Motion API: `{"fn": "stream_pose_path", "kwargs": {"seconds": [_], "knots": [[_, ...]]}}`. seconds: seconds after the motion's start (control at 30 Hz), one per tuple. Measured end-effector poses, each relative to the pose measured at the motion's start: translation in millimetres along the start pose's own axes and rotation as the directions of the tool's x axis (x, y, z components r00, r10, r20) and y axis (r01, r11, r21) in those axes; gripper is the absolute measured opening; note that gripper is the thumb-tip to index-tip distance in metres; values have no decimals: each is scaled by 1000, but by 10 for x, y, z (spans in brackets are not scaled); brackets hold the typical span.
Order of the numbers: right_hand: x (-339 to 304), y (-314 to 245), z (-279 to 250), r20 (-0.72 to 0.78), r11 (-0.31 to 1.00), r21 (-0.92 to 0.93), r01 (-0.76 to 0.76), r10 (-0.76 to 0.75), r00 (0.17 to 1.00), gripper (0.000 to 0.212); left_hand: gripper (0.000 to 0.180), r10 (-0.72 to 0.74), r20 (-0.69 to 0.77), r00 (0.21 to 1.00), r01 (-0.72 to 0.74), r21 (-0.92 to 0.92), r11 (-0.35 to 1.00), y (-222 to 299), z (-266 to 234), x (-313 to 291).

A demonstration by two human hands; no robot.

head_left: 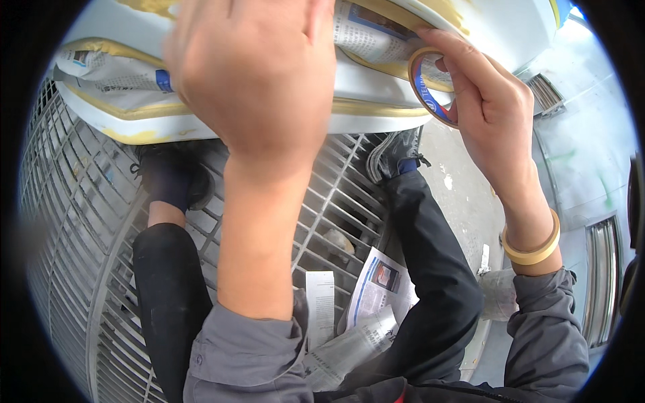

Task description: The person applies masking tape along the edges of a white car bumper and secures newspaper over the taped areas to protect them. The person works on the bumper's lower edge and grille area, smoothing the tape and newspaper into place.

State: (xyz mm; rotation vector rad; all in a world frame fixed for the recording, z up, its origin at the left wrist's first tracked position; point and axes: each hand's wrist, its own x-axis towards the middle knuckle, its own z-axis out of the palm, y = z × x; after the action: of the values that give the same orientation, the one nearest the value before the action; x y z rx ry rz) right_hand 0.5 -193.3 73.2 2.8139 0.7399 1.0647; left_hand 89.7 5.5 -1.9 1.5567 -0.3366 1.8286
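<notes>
A roll of masking tape (pixel 418 86) with a blue inner core is gripped by my right hand (pixel 490 111), thumb and fingers closed on its right side. That hand is close to the right part of a white curved panel (pixel 178 126). Tan masking tape (pixel 366 109) borders newspaper sheets (pixel 117 75) laid over parts of the panel. Large and slightly blurred, my left hand (pixel 259 74) hangs in front of the panel's middle. Its back faces me and its fingers are hidden. A second tape roll (pixel 535 254) circles my right wrist like a bracelet.
Metal floor grating (pixel 322 195) lies under my feet, bordered by concrete floor (pixel 463 195) on the right. Printed paper sheets (pixel 379 285) lie between my legs. A pale wall with a metal vent (pixel 600 282) stands at the right.
</notes>
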Motion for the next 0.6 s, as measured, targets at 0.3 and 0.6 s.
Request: {"fn": "stream_pose_path", "kwargs": {"seconds": [0.3,0.6], "knots": [[-20,-21,-29,53,998,-33,-58,60,997,32,50,581,262,771,-586,-66,808,-352,188,260],[-162,83,-56,54,998,23,60,-61,997,44,54,636,315,704,-635,-122,763,-441,233,257]]}}
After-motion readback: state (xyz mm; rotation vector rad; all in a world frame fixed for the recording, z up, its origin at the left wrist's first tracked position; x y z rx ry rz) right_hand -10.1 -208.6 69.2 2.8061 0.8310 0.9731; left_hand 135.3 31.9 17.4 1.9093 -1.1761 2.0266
